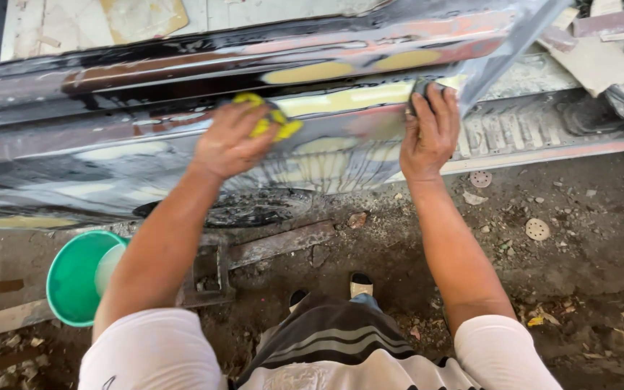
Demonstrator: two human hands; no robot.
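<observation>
On the wet panel (146,152), left hand (229,144) presses yellow sponge (272,119).

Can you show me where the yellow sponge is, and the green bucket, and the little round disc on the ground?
Yellow sponge (277,123): head view, on the part sticking out past the left hand's fingers.
Round green plastic bucket (74,278): head view, on its inner wall.
Small round perforated disc (537,229): head view, on its middle.

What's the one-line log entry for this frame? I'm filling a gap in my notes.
left hand: presses yellow sponge on car panel | right hand: grips dark block on panel | green bucket: ground, left
</observation>
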